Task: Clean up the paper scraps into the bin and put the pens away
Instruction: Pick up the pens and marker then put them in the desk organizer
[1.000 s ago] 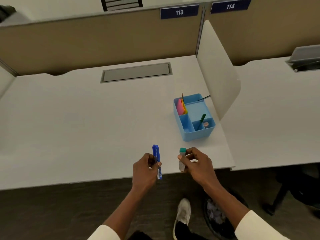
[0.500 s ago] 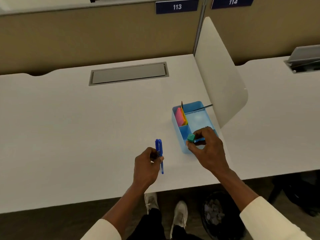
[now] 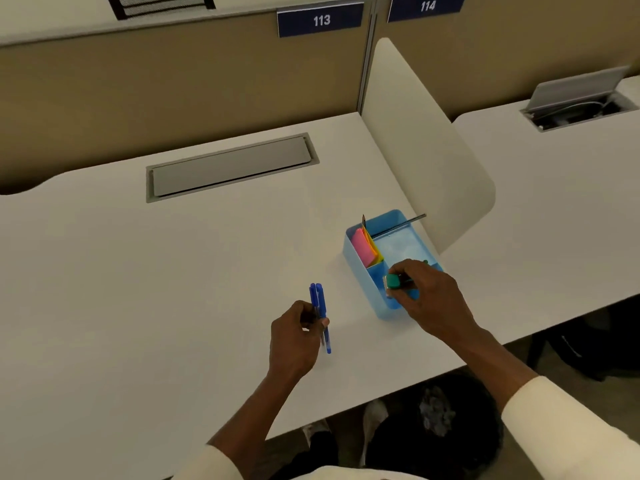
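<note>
My left hand (image 3: 298, 337) is closed around two blue pens (image 3: 320, 315), held upright just above the white desk (image 3: 173, 289). To its right stands a light blue desk organiser (image 3: 353, 252) with pink and yellow sticky notes in its left compartment and a dark pen leaning out at the back. My right hand (image 3: 433, 299) hovers over the organiser's near compartments, pinching a marker with a teal cap (image 3: 393, 281). Below the desk edge a dark round bin (image 3: 440, 420) holds crumpled paper scraps.
A white curved divider (image 3: 426, 143) rises right behind the organiser, separating this desk from the neighbouring one. A grey cable hatch (image 3: 232, 166) is set into the desk's back. Beige partition panels carry the numbers 113 and 114. My shoes show beside the bin.
My right hand carried the teal-capped marker from the desk's front edge to the organiser, now over its near compartments. The left hand kept holding the blue pens, barely moving.
</note>
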A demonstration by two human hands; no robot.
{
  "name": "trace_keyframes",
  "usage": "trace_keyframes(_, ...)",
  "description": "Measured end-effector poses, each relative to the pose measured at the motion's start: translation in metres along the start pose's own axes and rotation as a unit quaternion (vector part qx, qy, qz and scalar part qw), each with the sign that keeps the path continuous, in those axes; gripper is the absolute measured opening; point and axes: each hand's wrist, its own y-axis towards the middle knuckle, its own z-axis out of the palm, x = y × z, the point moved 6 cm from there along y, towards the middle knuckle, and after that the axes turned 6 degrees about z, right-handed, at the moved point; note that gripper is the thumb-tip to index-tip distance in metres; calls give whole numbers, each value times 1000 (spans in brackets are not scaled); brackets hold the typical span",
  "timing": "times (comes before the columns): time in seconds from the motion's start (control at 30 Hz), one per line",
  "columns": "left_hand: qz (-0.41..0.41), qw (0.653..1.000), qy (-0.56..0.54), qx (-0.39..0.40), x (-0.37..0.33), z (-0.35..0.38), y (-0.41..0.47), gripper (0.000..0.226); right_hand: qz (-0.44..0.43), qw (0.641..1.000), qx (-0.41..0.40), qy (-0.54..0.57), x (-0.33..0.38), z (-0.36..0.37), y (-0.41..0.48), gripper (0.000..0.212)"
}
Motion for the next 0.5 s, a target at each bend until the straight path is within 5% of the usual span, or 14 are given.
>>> trace_keyframes(0.27, -7, 1000, -11, 5, -8, 4, 5, 19, 4, 984, -29, -175, -9, 12, 4, 39)
trace_keyframes(0.5, -33, 999, -24, -11, -22, 12, 2, 17, -21, 958, 44, -281, -9, 31, 13, 33)
